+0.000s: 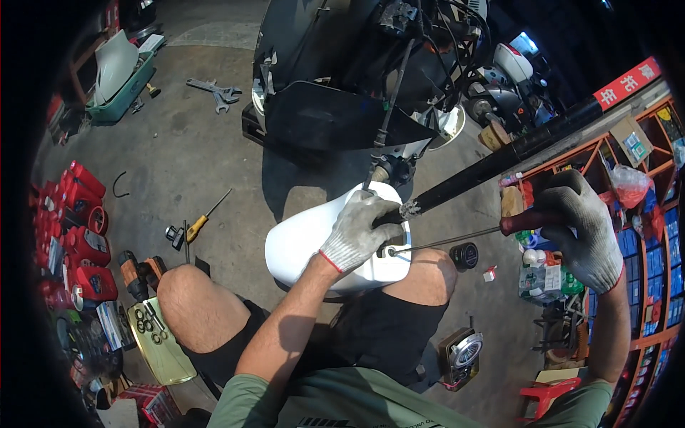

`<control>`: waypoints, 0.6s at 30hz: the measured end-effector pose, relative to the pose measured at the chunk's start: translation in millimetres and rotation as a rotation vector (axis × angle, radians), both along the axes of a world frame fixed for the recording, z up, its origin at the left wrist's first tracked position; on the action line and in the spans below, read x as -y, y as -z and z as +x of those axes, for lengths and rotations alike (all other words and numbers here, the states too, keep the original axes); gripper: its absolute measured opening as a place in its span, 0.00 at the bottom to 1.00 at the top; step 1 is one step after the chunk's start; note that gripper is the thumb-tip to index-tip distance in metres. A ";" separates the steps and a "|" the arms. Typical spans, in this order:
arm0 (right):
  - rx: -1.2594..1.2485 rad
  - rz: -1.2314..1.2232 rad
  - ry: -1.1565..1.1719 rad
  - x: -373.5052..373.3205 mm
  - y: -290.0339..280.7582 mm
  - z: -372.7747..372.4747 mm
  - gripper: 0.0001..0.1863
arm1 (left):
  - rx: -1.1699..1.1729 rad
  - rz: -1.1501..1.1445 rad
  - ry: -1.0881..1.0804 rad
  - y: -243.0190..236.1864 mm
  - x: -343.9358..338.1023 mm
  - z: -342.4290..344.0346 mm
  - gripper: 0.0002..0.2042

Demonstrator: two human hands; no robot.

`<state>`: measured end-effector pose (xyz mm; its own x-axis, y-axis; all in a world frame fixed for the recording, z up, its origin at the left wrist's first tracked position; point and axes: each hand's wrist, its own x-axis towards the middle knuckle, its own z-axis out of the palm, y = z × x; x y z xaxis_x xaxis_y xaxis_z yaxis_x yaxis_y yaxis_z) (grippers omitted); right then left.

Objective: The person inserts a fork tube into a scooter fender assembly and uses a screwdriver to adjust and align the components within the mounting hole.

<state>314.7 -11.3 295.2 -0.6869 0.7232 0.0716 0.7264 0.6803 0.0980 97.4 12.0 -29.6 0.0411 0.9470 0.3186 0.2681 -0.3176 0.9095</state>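
Note:
A white molded fender (300, 250), its kind judged from its shape, lies across my lap below a vehicle's fork (389, 170). My gloved left hand (362, 230) rests on its top with fingers curled over a dark part there. My gloved right hand (581, 228) is closed around the dark red handle of a long screwdriver (449, 240). Its thin shaft reaches left, and the tip meets a small hole or fastener on the fender's right end, just below my left fingers. The glove hides what lies under my left palm.
A black pole (514, 151) slants in from the upper right. On the floor lie a yellow screwdriver (207, 217), wrenches (215, 93), a cordless drill (137, 277) and a round black tin (464, 255). Red jugs (89, 246) stand left; an orange shelf (646, 342) stands right.

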 end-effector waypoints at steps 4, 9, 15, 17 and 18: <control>0.005 0.009 -0.010 -1.6 5.5 -2.1 0.25 | 0.007 0.025 -0.002 5.3 0.2 -3.4 0.23; 0.023 0.017 -0.009 -1.6 5.6 -6.0 0.25 | 0.037 -0.023 0.075 8.9 -4.5 -4.0 0.24; 0.027 0.006 0.020 -2.5 6.5 -8.4 0.24 | 0.021 -0.002 0.042 13.4 -3.7 -2.3 0.24; 0.044 0.009 -0.016 -4.7 4.3 -6.3 0.23 | 0.027 0.042 0.030 14.6 -4.1 -2.2 0.24; 0.046 0.009 -0.017 -5.1 2.1 -4.9 0.23 | 0.028 0.042 0.029 14.0 -3.8 -2.0 0.24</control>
